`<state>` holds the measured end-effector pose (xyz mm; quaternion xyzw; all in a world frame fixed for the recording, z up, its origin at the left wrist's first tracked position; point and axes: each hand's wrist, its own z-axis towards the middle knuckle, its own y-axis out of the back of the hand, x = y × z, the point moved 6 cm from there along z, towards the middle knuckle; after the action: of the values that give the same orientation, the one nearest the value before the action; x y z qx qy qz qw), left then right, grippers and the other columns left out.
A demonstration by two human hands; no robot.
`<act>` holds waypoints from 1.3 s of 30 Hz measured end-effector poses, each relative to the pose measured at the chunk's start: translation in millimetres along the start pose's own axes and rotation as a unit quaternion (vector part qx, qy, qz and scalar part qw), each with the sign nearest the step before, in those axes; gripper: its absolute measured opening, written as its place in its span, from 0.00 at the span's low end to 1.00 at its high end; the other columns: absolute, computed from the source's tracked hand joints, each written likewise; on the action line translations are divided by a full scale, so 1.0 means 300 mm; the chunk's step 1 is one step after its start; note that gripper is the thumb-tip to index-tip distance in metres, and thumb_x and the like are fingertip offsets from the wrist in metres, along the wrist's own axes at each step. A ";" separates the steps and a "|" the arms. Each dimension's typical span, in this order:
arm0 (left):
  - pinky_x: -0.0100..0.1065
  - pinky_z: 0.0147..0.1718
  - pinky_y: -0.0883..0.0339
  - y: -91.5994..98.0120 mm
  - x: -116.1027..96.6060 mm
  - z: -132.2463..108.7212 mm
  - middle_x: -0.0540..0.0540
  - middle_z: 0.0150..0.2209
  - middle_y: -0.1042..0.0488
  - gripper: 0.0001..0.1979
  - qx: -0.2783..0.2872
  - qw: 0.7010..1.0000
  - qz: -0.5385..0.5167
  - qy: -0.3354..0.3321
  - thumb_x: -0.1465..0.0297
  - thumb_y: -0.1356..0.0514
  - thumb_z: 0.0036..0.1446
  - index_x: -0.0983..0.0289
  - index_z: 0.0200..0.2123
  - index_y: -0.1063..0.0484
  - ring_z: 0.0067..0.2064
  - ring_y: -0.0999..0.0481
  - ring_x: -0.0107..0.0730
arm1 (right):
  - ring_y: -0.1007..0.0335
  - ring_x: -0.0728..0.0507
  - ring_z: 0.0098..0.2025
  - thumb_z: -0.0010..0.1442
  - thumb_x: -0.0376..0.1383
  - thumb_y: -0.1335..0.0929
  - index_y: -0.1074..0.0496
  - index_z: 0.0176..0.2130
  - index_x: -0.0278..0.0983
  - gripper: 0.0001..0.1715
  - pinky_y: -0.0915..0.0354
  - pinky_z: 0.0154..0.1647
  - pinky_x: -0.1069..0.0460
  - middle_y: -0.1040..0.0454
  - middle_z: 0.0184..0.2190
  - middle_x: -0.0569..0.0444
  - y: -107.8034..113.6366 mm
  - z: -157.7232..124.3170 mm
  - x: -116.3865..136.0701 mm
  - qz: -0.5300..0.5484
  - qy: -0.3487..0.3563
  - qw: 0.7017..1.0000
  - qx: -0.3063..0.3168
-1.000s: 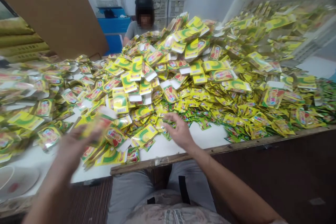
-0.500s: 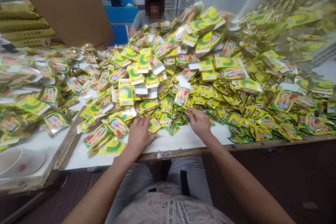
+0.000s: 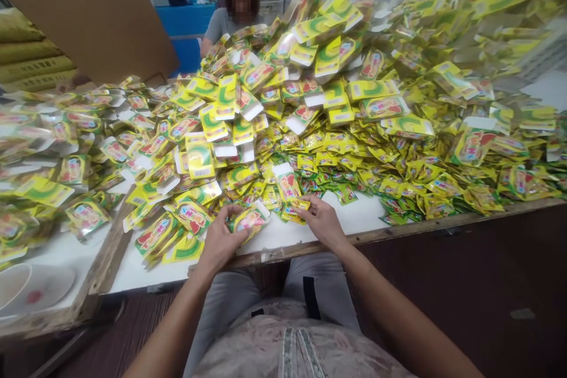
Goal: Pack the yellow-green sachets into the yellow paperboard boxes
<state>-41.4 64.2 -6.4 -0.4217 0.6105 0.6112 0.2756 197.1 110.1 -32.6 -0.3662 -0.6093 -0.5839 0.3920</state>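
The left hand (image 3: 220,240) had its fingers closed round a yellow card packet (image 3: 250,220). Just beside it, the right hand (image 3: 322,222) pinched small sachets (image 3: 296,208), with the heap (image 3: 354,100) beyond on the table (image 3: 363,220).

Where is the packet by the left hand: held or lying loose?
Held: the left hand is closed around the yellow packet, whose white end sticks out toward the right hand.

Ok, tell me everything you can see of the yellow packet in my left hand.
The flat yellow-and-green packet looks like glossy printed card, with a red-pink picture on its face and a white tab at its far end. It is tilted over the white table near its front edge, gripped at one end by the left hand.
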 end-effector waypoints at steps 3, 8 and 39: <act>0.40 0.43 0.35 -0.049 0.066 -0.006 0.57 0.43 0.24 0.28 0.019 0.999 -0.015 0.027 0.62 0.33 0.38 0.62 0.46 0.31 0.45 0.26 0.45 | 0.44 0.49 0.22 0.48 0.49 0.33 0.29 0.38 0.35 0.23 0.45 0.24 0.54 0.40 0.17 0.61 -0.047 0.004 0.012 0.030 0.009 0.999 0.012; 0.40 0.45 0.35 -0.106 0.079 -0.004 0.58 0.42 0.22 0.23 0.053 0.990 -0.121 0.055 0.60 0.33 0.40 0.64 0.41 0.26 0.47 0.26 0.45 | 0.45 0.49 0.23 0.48 0.50 0.33 0.30 0.37 0.35 0.23 0.46 0.24 0.54 0.41 0.19 0.61 -0.083 0.020 0.021 0.087 0.003 0.996 0.021; 0.31 0.35 0.32 -0.186 0.035 -0.039 0.55 0.37 0.21 0.23 0.124 0.916 -0.366 0.106 0.59 0.31 0.39 0.65 0.38 0.24 0.37 0.24 0.37 | 0.29 0.43 0.35 0.59 0.45 0.38 0.29 0.43 0.35 0.19 0.35 0.36 0.51 0.24 0.34 0.47 0.206 0.009 0.055 -0.157 0.056 0.973 -0.159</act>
<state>3.3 56.5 -42.8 -0.6406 0.5102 0.3380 0.4638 245.8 115.6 8.6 -0.2900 -0.5358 -0.7471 0.2659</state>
